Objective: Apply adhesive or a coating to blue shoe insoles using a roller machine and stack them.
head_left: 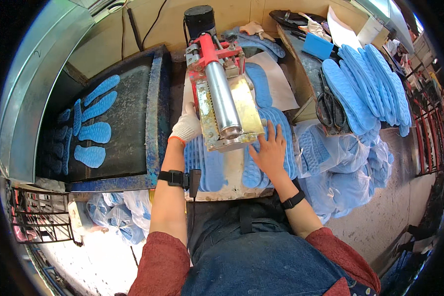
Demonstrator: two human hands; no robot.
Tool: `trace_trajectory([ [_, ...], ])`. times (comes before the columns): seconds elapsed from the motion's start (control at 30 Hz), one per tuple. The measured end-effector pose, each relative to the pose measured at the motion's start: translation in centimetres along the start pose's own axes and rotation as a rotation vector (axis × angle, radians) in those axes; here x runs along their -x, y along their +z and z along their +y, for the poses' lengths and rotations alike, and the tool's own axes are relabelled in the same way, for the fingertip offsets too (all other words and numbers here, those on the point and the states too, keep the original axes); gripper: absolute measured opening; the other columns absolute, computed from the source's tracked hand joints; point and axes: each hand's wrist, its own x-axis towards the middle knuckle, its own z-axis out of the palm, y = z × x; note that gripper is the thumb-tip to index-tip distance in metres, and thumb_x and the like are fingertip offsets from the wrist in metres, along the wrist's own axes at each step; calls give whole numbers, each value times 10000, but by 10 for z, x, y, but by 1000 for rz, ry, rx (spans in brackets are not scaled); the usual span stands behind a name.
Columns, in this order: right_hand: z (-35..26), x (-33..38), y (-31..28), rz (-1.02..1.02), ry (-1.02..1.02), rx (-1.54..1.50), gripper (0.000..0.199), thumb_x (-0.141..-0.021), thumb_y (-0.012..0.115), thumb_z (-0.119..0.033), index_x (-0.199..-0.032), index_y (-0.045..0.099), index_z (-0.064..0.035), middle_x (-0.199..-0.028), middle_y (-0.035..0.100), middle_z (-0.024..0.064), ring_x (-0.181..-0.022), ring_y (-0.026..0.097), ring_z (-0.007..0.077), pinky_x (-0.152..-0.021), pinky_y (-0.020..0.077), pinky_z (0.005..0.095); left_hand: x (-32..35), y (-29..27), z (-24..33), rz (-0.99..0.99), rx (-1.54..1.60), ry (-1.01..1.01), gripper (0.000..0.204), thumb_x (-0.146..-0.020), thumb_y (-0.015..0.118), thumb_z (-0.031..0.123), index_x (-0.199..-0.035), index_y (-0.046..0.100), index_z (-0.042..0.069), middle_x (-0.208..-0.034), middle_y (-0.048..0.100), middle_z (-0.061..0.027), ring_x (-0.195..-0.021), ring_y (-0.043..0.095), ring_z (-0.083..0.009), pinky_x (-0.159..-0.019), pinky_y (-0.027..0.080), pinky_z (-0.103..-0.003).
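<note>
- Head view: I see my left hand [186,127], in a white glove, resting against the left edge of the roller machine [225,101]; whether it grips anything I cannot tell.
- My right hand [270,150] lies flat, fingers spread, holding nothing, on the row of blue insoles [281,129] just right of the machine's front edge.
- More insoles [92,130] lie on the dark belt [133,118] at left, well apart from my hands.
- A stack of insoles [370,89] and scissors [330,111] crowd the right side.
</note>
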Motion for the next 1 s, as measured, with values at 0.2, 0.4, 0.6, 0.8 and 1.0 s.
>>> trace_trajectory([
  [0.2,-9,-2,-8,-47,8,-5,602,-752,688,-329,-1313,543,-166,-1450,370,182,-1335,295,463,-997,317,529,19,35,-16,458,-695,282,754,-695,668,247,-1333,381,-37,-1309,423,-220,-1296,312,-421,-983,333,-526],
  [0.4,-3,1,-7,-39,8,11,603,-747,694,-314,-1298,540,-124,-1443,370,180,-1332,304,453,-991,320,532,80,52,11,469,-324,409,807,-725,677,277,-1390,342,-34,-1380,383,-254,-1276,345,-461,-1028,294,-567],
  [0.6,-14,-20,11,11,-115,9,454,-704,688,-162,-1119,597,-1,-1328,476,197,-1193,422,385,-912,372,459,81,65,1,358,-332,243,915,-630,771,179,-1422,330,53,-1399,353,-296,-1222,354,-547,-1058,332,-506],
  [0.8,-14,-36,28,46,-101,-118,321,-695,630,-75,-1006,633,5,-1059,595,154,-980,511,342,-765,408,443,84,58,11,374,-237,222,860,-652,768,202,-1402,377,49,-1398,364,-268,-1244,343,-513,-1075,299,-518],
  [1.0,4,-40,-14,-55,347,-738,358,-732,600,-49,-1088,612,-27,-923,605,131,-841,573,326,-738,477,408,89,44,18,303,-386,288,664,-721,719,284,-1320,529,69,-1426,375,-179,-1281,331,-443,-1075,249,-556],
])
